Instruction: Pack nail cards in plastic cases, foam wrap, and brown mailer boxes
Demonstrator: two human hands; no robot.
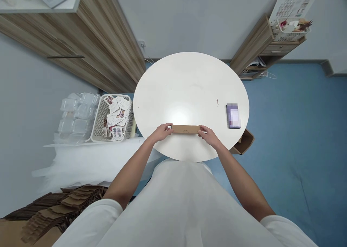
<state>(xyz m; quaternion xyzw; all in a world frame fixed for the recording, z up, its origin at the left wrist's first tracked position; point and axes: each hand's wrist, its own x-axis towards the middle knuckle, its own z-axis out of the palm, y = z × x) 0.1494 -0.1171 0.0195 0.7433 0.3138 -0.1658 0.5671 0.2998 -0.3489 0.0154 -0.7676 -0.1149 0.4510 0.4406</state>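
A long, low brown cardboard box [185,129], closed, lies crosswise near the front of the white oval table [189,80]. Its left end is gripped by my left hand [163,131], thumb and fingers at the corner. At the opposite end my right hand [207,134] holds the box the same way. A small half-circle tab mark shows on the side facing me. To the right of the box, toward the table's edge, lies a purple rectangular item [233,116], partly blurred out.
Left of the table stands a white basket [98,122] full of printed cards, beside stacked clear plastic containers [78,113]. Flattened cardboard [59,211] is piled lower left. An open carton [247,142] sits under the table's right edge. Wooden cabinets [108,33] rise behind.
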